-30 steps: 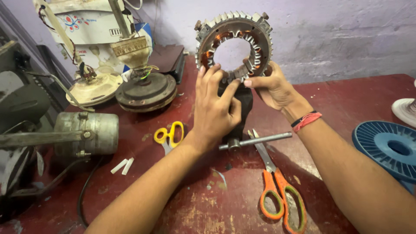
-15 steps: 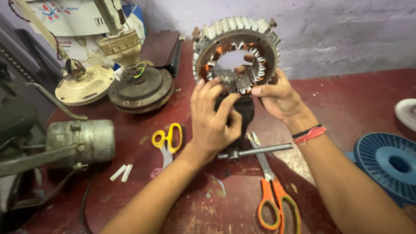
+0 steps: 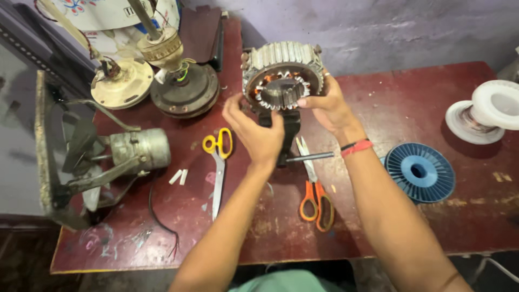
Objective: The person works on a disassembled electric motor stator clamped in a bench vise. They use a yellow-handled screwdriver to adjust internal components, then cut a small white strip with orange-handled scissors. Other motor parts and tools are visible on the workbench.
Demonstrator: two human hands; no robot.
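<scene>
Head view: both hands grip the motor stator [image 3: 282, 75], left hand [image 3: 254, 132] closed on its lower left rim, right hand [image 3: 327, 108] on its right rim, steadying it upright on a black stand [image 3: 287, 132] above the red worktop [image 3: 411, 227]. Yellow scissors [image 3: 218, 157] and orange scissors [image 3: 315, 186] lie near.

2 scissors [image 3: 217, 162] [image 3: 315, 186], blue spool [image 3: 420, 172], white reel [image 3: 484, 113] — red table [image 3: 411, 227]

Our one head camera, we look steeply down, near the red surface [image 3: 378, 227], wall just beyond its far edge
</scene>
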